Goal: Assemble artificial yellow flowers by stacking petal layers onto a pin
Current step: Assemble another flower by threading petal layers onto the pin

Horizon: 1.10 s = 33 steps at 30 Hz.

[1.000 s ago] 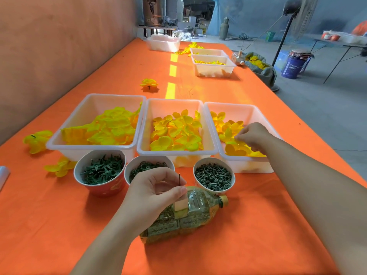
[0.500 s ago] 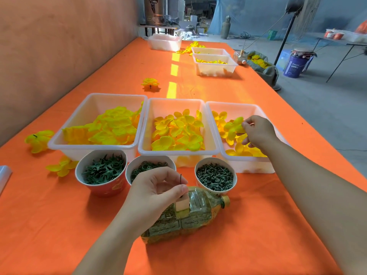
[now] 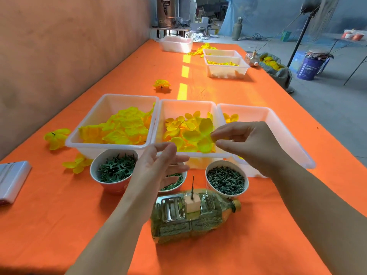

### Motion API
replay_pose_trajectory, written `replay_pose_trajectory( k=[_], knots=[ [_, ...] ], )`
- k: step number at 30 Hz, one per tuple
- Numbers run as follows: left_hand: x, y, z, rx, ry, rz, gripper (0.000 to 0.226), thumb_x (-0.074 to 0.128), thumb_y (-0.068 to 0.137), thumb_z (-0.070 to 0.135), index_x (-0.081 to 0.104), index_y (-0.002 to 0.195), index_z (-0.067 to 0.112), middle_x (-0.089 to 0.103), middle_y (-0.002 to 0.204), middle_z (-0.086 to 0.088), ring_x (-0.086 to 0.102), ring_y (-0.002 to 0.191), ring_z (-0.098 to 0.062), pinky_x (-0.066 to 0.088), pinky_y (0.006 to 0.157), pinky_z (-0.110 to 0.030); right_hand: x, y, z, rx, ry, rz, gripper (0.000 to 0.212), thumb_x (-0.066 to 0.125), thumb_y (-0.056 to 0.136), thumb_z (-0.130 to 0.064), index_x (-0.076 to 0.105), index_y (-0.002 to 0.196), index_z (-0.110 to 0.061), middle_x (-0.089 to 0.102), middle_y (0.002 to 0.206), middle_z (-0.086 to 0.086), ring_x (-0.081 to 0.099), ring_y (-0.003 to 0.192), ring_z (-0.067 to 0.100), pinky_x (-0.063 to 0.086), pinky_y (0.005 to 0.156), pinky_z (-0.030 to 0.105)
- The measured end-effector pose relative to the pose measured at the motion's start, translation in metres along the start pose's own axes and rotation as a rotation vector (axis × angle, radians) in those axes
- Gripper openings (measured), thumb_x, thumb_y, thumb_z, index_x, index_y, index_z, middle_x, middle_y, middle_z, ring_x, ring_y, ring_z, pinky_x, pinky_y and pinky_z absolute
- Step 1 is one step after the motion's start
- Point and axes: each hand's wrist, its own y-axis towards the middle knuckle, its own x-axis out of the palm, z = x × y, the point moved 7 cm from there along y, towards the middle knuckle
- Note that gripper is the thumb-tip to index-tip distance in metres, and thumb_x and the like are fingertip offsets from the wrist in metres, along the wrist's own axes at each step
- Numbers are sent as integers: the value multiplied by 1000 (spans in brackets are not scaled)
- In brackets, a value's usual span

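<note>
My right hand (image 3: 250,144) pinches a small yellow petal layer (image 3: 200,135) between thumb and forefinger, held in the air over the middle tray (image 3: 187,105). Empty, with its fingers spread, my left hand (image 3: 158,165) hovers just left of and below the petal. A thin dark pin (image 3: 192,187) stands upright in a pale foam block (image 3: 191,204) fixed on a plastic bottle (image 3: 190,215) that lies on its side. Neither hand touches the pin. The left tray (image 3: 111,102) holds large petals, and the right tray (image 3: 278,124) holds small ones.
Three cups stand before the trays: green calyx stars (image 3: 114,170), green rings (image 3: 172,181) partly behind my left hand, and dark studs (image 3: 226,179). Finished flowers (image 3: 56,136) lie on the orange table (image 3: 59,225). A white box (image 3: 12,181) sits at the left edge. More trays (image 3: 226,68) stand far back.
My right hand lifted a petal layer out of the right tray and carried it left over the middle tray. My left hand let go of the pin, rose and opened.
</note>
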Motion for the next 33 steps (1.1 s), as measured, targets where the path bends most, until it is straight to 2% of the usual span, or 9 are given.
replay_pose_trajectory(
  k=[4, 8, 10, 14, 18, 20, 23, 27, 33],
  knots=[
    [-2, 7, 15, -10, 3, 68, 75, 82, 63, 61, 58, 125, 26, 76, 82, 9, 74, 77, -11, 54, 72, -34, 29, -17, -34, -123, -39, -93, 23, 76, 80, 3, 80, 89, -17, 75, 98, -3, 71, 95, 13, 57, 80, 29],
    [-7, 5, 25, 80, 62, 121, 36, 84, 63, 36, 73, 97, 35, 60, 65, 7, 61, 57, -8, 47, 58, -30, 41, -22, -38, -104, 42, -97, 12, 75, 83, -3, 80, 88, -13, 76, 93, 2, 72, 91, 15, 57, 78, 34],
    [-4, 2, 29, 94, 53, 108, 28, 83, 62, 31, 75, 88, 36, 55, 57, 11, 56, 49, -7, 44, 54, -29, 43, -22, -35, -30, 175, -58, 8, 78, 77, -15, 76, 84, -16, 76, 83, 0, 72, 79, 13, 55, 68, 29],
    [4, -2, 32, 105, 99, 56, 26, 83, 61, 32, 76, 85, 36, 52, 54, 7, 48, 47, -11, 42, 58, -32, 46, -28, -17, 207, 321, -46, 42, 88, 67, -29, 65, 100, -16, 73, 77, 0, 71, 66, 21, 49, 53, 29],
    [12, -6, 30, 82, 112, -3, 28, 91, 61, 26, 75, 84, 27, 47, 46, 15, 45, 42, -6, 39, 46, -20, 58, -39, -4, 392, 335, -190, 23, 86, 71, -22, 72, 89, -18, 69, 79, 2, 65, 62, 17, 44, 52, 24],
    [15, -8, 24, 20, 93, -15, 33, 95, 57, 24, 73, 81, 25, 50, 48, 16, 46, 40, -5, 42, 46, -21, 60, -44, 1, 456, 347, -219, 36, 85, 65, -30, 69, 93, -14, 67, 76, 2, 64, 63, 16, 45, 52, 23],
    [20, -13, 13, -103, 63, -55, 28, 91, 57, 26, 73, 78, 23, 69, 68, 2, 60, 45, -11, 53, 60, -36, 64, -49, 6, 516, 393, -260, 52, 82, 62, -33, 68, 103, -5, 67, 81, 6, 65, 64, 16, 48, 49, 23],
    [18, -19, 3, -177, -44, -82, 9, 80, 75, 18, 72, 71, 17, 73, 79, -12, 72, 65, -26, 51, 43, -24, 71, -53, 10, 537, 442, -276, 28, 77, 75, -24, 71, 96, -5, 66, 75, 5, 64, 64, 17, 50, 50, 25],
    [18, -21, 4, -194, -141, -137, 36, 75, 72, 21, 69, 98, -3, 73, 80, -16, 70, 61, -21, 55, 47, -25, 76, -56, 9, 522, 498, -302, 19, 64, 92, -14, 72, 103, -1, 72, 85, 9, 67, 66, 15, 54, 57, 27]
  ],
)
